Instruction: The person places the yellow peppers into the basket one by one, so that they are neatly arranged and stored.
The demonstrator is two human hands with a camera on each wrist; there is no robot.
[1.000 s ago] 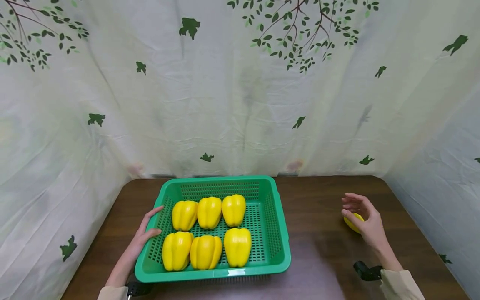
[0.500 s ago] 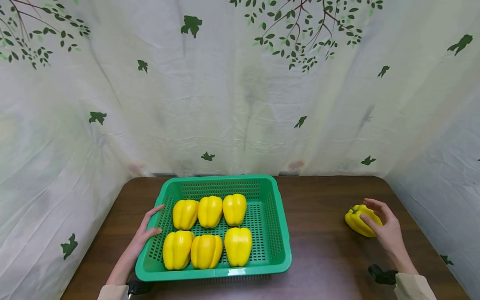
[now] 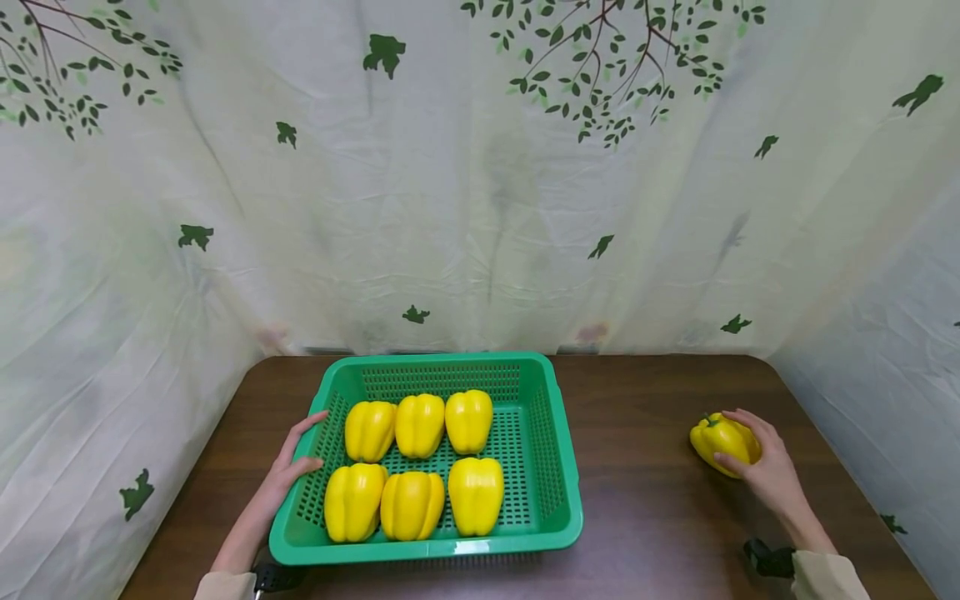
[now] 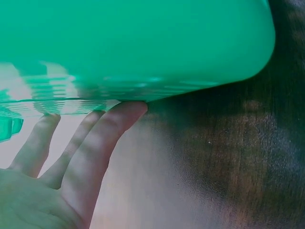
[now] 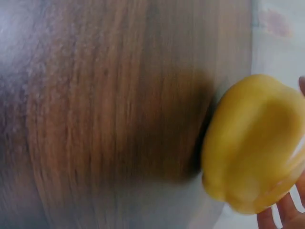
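Note:
My left hand (image 3: 288,458) holds the left rim of a green plastic basket (image 3: 558,433), with thumb and a finger over the edge. In the left wrist view the other fingers (image 4: 97,148) reach up against the basket's outer side (image 4: 157,43). Several yellow bell peppers (image 3: 420,425) lie inside the basket in two rows. On the right of the table, my right hand (image 3: 772,462) grips another yellow bell pepper (image 3: 712,439), thumb at the near side and fingers at the far side. Its green stem points away from me. The right wrist view shows this pepper (image 5: 252,143) large, fingers below it.
A dark brown wooden table (image 3: 622,483) carries everything. Behind it and along both sides hangs a pale curtain (image 3: 480,208) printed with leaves and branches. Inside the basket, the right part of its slotted floor (image 3: 517,467) is bare.
My right hand has moved to the right and closed its thumb and fingers round the pepper at the right, which it largely hid before. My left hand and the basket have kept their place.

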